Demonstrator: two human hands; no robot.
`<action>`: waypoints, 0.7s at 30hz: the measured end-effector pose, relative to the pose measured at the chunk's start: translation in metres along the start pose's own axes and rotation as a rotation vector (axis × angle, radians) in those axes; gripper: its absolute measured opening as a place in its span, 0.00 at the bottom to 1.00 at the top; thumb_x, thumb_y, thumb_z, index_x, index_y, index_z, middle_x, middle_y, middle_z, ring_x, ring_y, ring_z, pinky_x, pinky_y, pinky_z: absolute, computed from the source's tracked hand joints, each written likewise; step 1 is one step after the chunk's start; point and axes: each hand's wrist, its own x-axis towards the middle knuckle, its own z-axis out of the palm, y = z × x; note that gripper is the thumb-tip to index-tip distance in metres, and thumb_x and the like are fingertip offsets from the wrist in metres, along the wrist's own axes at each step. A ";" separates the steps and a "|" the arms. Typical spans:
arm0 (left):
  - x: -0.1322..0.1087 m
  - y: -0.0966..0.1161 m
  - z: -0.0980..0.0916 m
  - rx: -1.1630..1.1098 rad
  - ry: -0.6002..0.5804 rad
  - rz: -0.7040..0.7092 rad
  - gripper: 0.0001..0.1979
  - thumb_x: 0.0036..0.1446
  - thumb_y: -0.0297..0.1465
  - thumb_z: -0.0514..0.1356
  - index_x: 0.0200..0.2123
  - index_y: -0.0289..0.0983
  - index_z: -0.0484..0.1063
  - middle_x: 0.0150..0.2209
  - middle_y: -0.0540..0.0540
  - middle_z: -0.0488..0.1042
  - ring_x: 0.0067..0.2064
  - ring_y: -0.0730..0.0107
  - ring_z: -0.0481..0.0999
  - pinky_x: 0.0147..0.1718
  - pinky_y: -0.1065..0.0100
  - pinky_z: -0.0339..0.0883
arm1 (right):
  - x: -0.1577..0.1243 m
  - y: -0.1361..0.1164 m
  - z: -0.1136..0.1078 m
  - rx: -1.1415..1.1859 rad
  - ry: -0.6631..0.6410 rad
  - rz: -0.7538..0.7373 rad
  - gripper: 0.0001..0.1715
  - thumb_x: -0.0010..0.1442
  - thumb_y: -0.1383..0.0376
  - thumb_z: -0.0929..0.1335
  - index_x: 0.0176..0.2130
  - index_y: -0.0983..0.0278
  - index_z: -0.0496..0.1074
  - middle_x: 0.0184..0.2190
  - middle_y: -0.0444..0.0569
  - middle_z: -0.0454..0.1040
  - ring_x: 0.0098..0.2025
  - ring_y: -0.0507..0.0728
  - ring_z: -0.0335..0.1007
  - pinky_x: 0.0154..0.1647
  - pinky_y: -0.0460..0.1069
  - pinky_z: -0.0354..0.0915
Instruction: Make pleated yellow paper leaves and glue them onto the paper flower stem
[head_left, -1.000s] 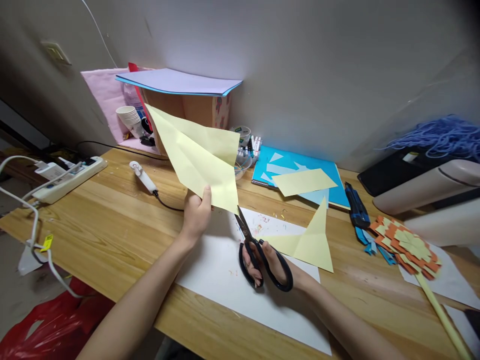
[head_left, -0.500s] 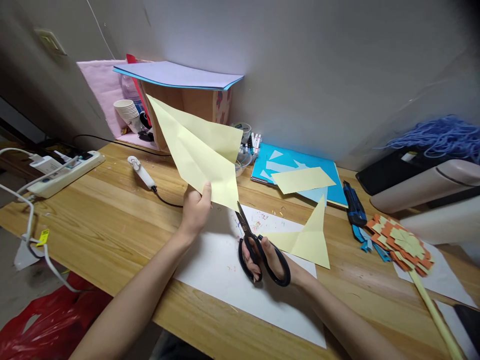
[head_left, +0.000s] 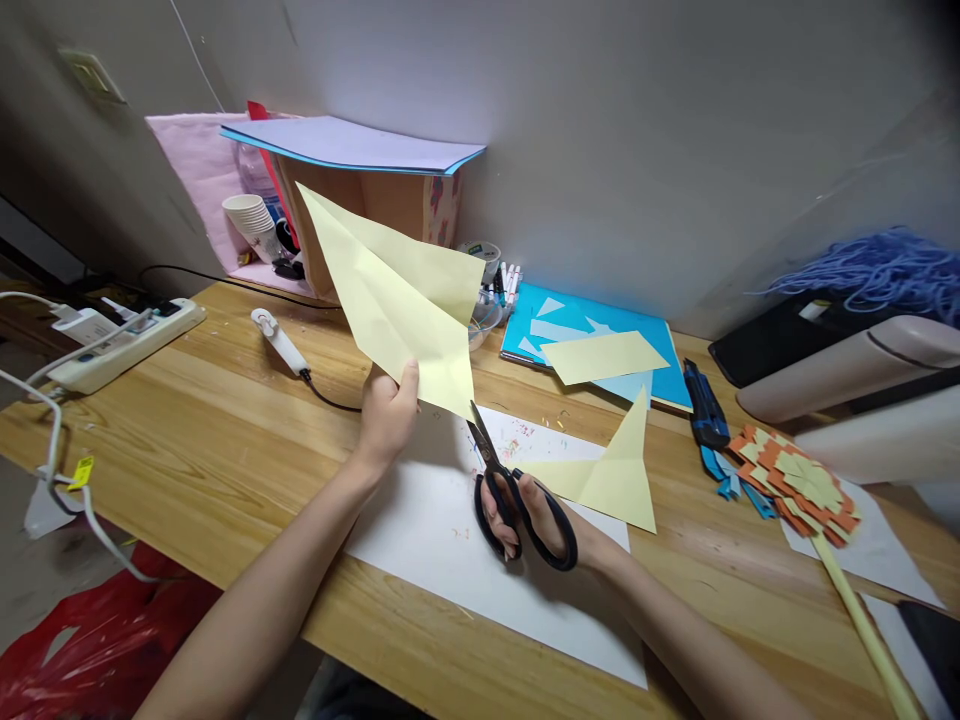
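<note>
My left hand [head_left: 389, 415] pinches the lower edge of a creased, pale yellow sheet of paper [head_left: 405, 300], thumb in front, holding it up above the table. In my right hand [head_left: 525, 515] is a pair of black-handled scissors [head_left: 491, 465], fingers through the loops. The blade tips are slightly apart at the paper's lower right corner. Beneath both hands lies a white sheet [head_left: 442, 540] with small coloured marks. A folded yellow paper piece [head_left: 619, 475] rests partly on that sheet, just beyond the scissors.
A blue folder [head_left: 600, 310] carries paper offcuts and a yellow strip [head_left: 607, 357]. Rightward are a utility knife [head_left: 705, 405], an orange and yellow paper flower [head_left: 802, 480] and a pale bottle [head_left: 847, 370]. Further left are a power strip [head_left: 127, 345], a corded white device [head_left: 279, 342] and a cardboard box [head_left: 442, 210].
The scissor blades have parted slightly at the paper's corner. The whole view has shifted a little; both hands keep their grips.
</note>
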 end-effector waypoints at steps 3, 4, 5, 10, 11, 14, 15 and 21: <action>0.001 -0.001 0.001 -0.011 0.013 0.023 0.19 0.57 0.38 0.52 0.16 0.38 0.61 0.14 0.51 0.63 0.21 0.70 0.66 0.23 0.71 0.59 | 0.000 0.000 0.000 -0.011 -0.005 0.001 0.41 0.49 0.31 0.49 0.30 0.63 0.59 0.17 0.39 0.57 0.17 0.49 0.56 0.20 0.46 0.60; 0.001 -0.001 0.001 -0.017 0.019 0.031 0.18 0.57 0.38 0.52 0.17 0.38 0.62 0.14 0.52 0.63 0.20 0.70 0.66 0.22 0.71 0.58 | 0.000 0.000 0.000 -0.015 -0.005 -0.001 0.41 0.49 0.31 0.49 0.30 0.63 0.59 0.17 0.39 0.57 0.17 0.49 0.56 0.20 0.46 0.60; 0.001 -0.002 0.001 -0.020 0.026 0.037 0.17 0.57 0.38 0.52 0.18 0.38 0.63 0.14 0.52 0.63 0.20 0.70 0.66 0.22 0.71 0.58 | 0.000 0.001 0.000 -0.017 -0.005 -0.003 0.41 0.49 0.31 0.49 0.30 0.63 0.59 0.17 0.39 0.57 0.17 0.49 0.56 0.20 0.46 0.60; 0.002 -0.004 0.002 -0.012 0.024 0.031 0.18 0.57 0.39 0.52 0.17 0.38 0.62 0.13 0.52 0.63 0.19 0.70 0.66 0.21 0.71 0.58 | -0.001 0.003 0.001 -0.040 0.007 -0.010 0.40 0.50 0.32 0.48 0.30 0.63 0.59 0.17 0.40 0.58 0.18 0.49 0.57 0.19 0.45 0.59; 0.002 -0.005 0.002 -0.014 0.024 0.032 0.18 0.57 0.39 0.52 0.17 0.38 0.62 0.13 0.52 0.63 0.19 0.70 0.66 0.21 0.71 0.58 | -0.001 0.003 0.001 -0.050 0.010 -0.014 0.40 0.51 0.32 0.49 0.30 0.64 0.59 0.17 0.40 0.58 0.18 0.49 0.57 0.20 0.45 0.59; 0.002 -0.006 0.002 -0.026 0.026 0.038 0.18 0.57 0.39 0.52 0.18 0.38 0.62 0.14 0.52 0.63 0.20 0.70 0.66 0.21 0.71 0.58 | -0.002 0.005 0.003 -0.073 0.027 -0.036 0.38 0.52 0.33 0.50 0.30 0.64 0.59 0.17 0.40 0.58 0.18 0.48 0.57 0.19 0.45 0.59; 0.002 -0.006 0.002 -0.031 0.025 0.043 0.18 0.57 0.39 0.52 0.18 0.38 0.63 0.14 0.52 0.64 0.20 0.71 0.66 0.22 0.71 0.59 | -0.002 0.005 0.003 -0.080 0.038 -0.042 0.38 0.52 0.34 0.50 0.30 0.64 0.59 0.17 0.40 0.58 0.18 0.48 0.57 0.19 0.45 0.58; 0.003 -0.008 0.002 -0.053 0.022 0.065 0.18 0.57 0.38 0.52 0.18 0.38 0.62 0.15 0.52 0.63 0.20 0.71 0.66 0.22 0.72 0.60 | -0.002 0.005 0.006 -0.123 0.094 -0.053 0.36 0.54 0.35 0.52 0.30 0.64 0.59 0.17 0.39 0.57 0.17 0.47 0.55 0.19 0.45 0.58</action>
